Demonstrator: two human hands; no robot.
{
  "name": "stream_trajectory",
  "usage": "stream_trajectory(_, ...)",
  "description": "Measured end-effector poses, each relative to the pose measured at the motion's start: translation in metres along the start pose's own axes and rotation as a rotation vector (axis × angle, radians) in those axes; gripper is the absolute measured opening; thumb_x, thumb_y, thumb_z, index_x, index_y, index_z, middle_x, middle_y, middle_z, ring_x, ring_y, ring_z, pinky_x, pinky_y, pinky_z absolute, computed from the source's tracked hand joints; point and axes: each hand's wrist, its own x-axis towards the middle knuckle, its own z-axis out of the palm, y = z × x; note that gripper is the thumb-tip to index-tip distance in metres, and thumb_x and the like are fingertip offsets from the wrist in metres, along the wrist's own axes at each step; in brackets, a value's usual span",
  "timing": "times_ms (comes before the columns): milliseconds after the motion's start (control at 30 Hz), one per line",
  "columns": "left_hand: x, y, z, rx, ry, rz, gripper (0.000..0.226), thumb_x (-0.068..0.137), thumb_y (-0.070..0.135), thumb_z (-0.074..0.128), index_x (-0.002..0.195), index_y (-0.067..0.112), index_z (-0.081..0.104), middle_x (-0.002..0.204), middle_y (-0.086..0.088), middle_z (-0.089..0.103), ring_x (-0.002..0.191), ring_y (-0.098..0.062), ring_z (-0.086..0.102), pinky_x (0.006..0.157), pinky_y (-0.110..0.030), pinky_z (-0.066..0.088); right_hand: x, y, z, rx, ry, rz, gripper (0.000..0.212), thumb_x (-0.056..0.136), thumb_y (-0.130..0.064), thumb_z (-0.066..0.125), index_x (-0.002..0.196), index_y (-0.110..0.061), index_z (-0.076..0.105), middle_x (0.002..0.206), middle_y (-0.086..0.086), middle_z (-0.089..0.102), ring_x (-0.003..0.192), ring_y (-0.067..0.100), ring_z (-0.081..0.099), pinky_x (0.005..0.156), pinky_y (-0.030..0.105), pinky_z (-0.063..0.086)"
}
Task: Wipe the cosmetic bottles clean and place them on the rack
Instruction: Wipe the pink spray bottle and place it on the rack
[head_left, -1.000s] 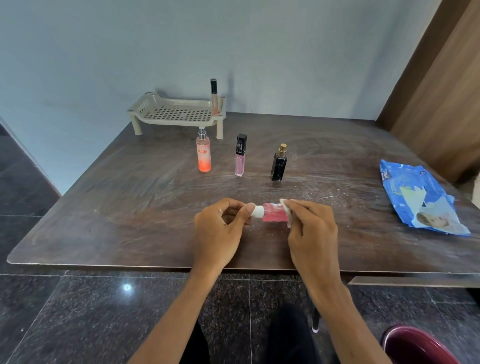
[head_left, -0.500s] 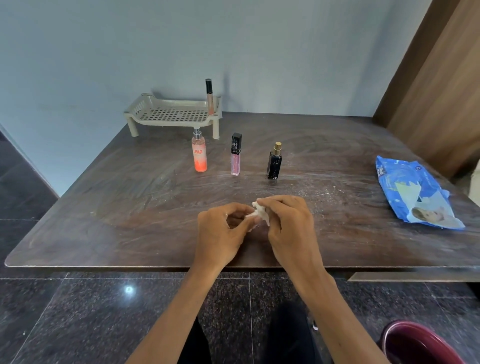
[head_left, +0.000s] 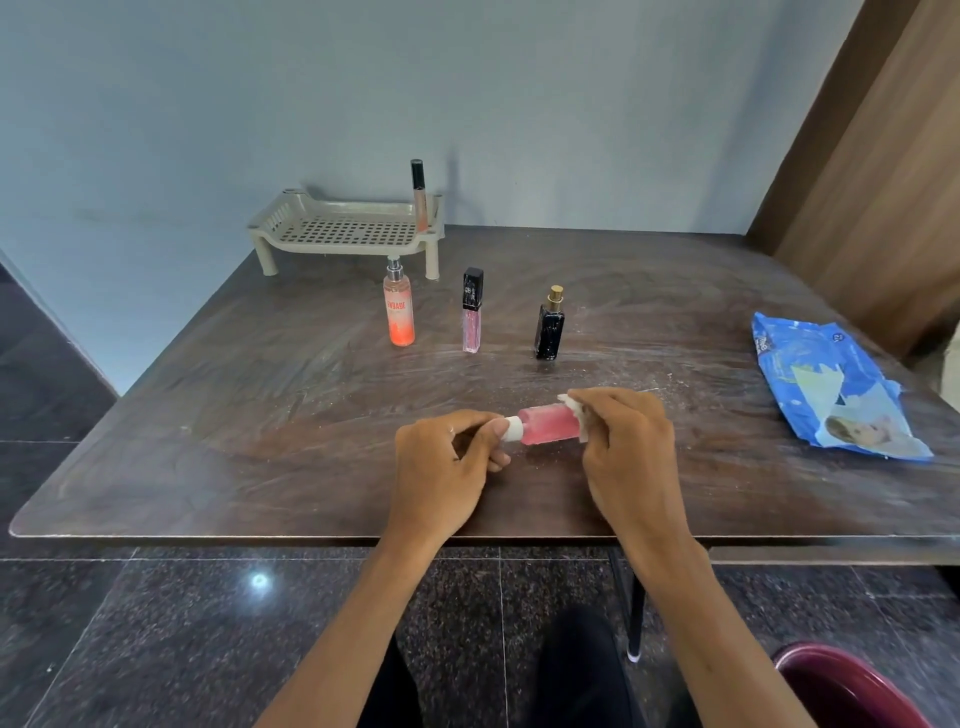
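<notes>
Tabletop (head_left: 260, 415) of dark, scuffed wood fills most of the view, its near edge running across at 6 o'clock, with black speckled floor tiles (head_left: 156, 623) below it. Toward 3 o'clock a blue wet-wipe packet (head_left: 831, 384) lies flat on the wood, well apart from everything else. At 11 o'clock, against the pale wall, stands the beige perforated rack (head_left: 343, 228) on short legs; a slim lip-gloss tube (head_left: 418, 195) with a black cap stands upright in its right rear corner.

Both forearms come up from 6 o'clock. The left hand (head_left: 447, 462) pinches the white cap (head_left: 513, 429) of a pink bottle (head_left: 550, 425) between thumb and fingertips. The right hand (head_left: 623, 447) grips the bottle's opposite end through a white wipe (head_left: 574, 405), whose crumpled edge shows just above the fingers. The bottle lies sideways, cap toward 9 o'clock, held at the table's centre near the front edge; whether it touches the wood cannot be told.

Between the hands and the rack, three bottles stand upright in a row: an orange spray bottle (head_left: 399, 312) just in front of the rack's right leg, a pink lip-gloss tube (head_left: 471, 317) with a black cap beside it, and a black perfume bottle (head_left: 549, 327) with a gold top farthest right.

At 5 o'clock, a maroon bin (head_left: 852, 691) rim shows on the floor.
</notes>
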Motion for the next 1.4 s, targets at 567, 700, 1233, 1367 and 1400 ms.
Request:
stream_trajectory(567, 0.000, 0.000, 0.000, -0.012, -0.008, -0.007, 0.015, 0.094, 0.023, 0.068, 0.097, 0.014, 0.079, 0.063, 0.005, 0.074, 0.056, -0.001, 0.070, 0.062, -0.012, 0.054, -0.003, -0.002, 0.006, -0.019, 0.035, -0.014, 0.027, 0.087, 0.001, 0.063, 0.110, -0.011, 0.072, 0.102, -0.002, 0.070, 0.094, 0.017, 0.050, 0.078, 0.016, 0.038)
stream_trajectory(700, -0.001, -0.001, -0.001, 0.006, -0.017, -0.001, 0.019, 0.093, 0.029, 0.068, 0.097, 0.015, 0.079, 0.062, 0.005, 0.074, 0.056, 0.000, 0.070, 0.061, -0.013, 0.055, -0.010, -0.019, 0.019, -0.097, 0.034, -0.068, 0.033, 0.080, 0.010, 0.067, 0.107, -0.010, 0.072, 0.102, -0.001, 0.070, 0.095, 0.018, 0.049, 0.076, 0.020, 0.043)
stream_trajectory(1233, 0.001, -0.001, 0.000, -0.055, 0.029, 0.005, 0.015, 0.098, 0.023, 0.063, 0.100, 0.015, 0.076, 0.065, 0.004, 0.074, 0.056, -0.004, 0.070, 0.059, -0.015, 0.055, -0.004, -0.001, 0.001, 0.005, -0.011, -0.040, 0.024, 0.091, -0.005, 0.057, 0.109, -0.010, 0.072, 0.102, -0.001, 0.070, 0.094, 0.016, 0.049, 0.077, 0.007, 0.034)
stream_trajectory(1367, 0.000, 0.000, -0.002, -0.047, -0.015, 0.044, 0.015, 0.091, 0.027, 0.071, 0.105, 0.022, 0.075, 0.078, 0.009, 0.075, 0.064, -0.003, 0.072, 0.063, -0.015, 0.056, -0.001, -0.001, 0.002, -0.023, -0.028, -0.025, 0.024, 0.093, -0.005, 0.056, 0.110, -0.011, 0.072, 0.102, -0.001, 0.070, 0.092, 0.017, 0.050, 0.076, 0.005, 0.032)
stream_trajectory(1400, 0.000, -0.001, -0.002, -0.034, -0.025, 0.049, 0.016, 0.091, 0.027, 0.071, 0.106, 0.023, 0.075, 0.080, 0.010, 0.075, 0.064, -0.002, 0.072, 0.064, -0.015, 0.056, 0.000, 0.000, 0.002, -0.027, -0.036, -0.021, 0.023, 0.093, -0.006, 0.057, 0.109, -0.012, 0.072, 0.103, -0.001, 0.070, 0.092, 0.018, 0.050, 0.077, 0.004, 0.031)
